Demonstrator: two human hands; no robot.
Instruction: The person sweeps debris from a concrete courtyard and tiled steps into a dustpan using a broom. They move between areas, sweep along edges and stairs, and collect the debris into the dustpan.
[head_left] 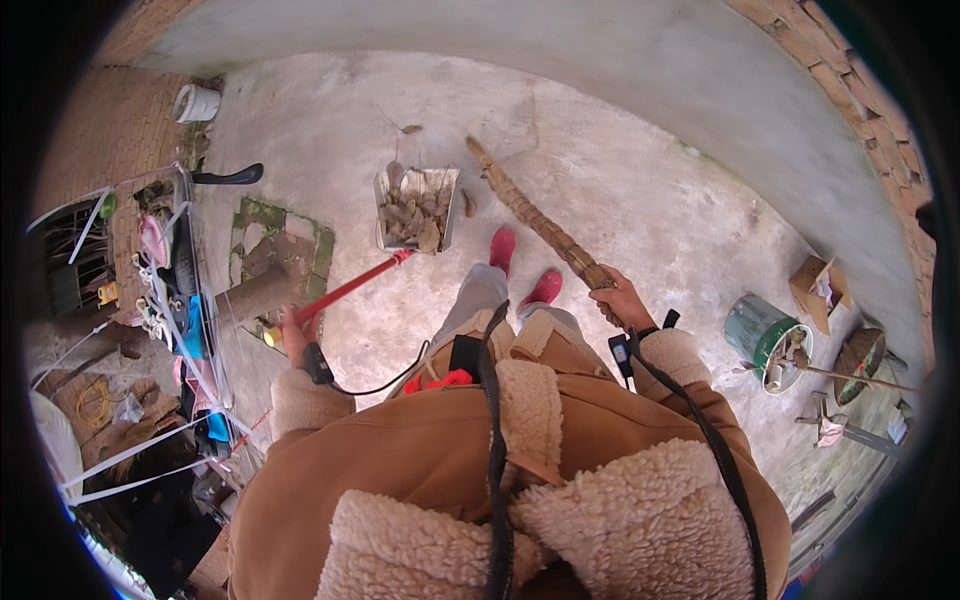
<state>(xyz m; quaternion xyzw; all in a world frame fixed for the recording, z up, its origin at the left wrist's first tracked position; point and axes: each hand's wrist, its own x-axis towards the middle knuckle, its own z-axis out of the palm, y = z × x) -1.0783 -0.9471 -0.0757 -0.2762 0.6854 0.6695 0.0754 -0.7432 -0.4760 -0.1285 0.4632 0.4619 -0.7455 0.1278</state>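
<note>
My left hand is closed round the yellow-tipped end of a red handle. That handle runs forward to a dustpan on the concrete floor, heaped with dry brown leaves. In my right hand is a long, rough brown stick, banded along its length. It slants forward and left, and its far end lies to the right of the dustpan. Whether that end touches the floor I cannot tell. Two loose leaves lie beyond and beside the pan.
Left, a line-hung row of shoes and cloths borders a mossy square patch. A white bucket stands far left. Rightward are a green bucket, a cardboard box and a round basket. A grey wall curves behind.
</note>
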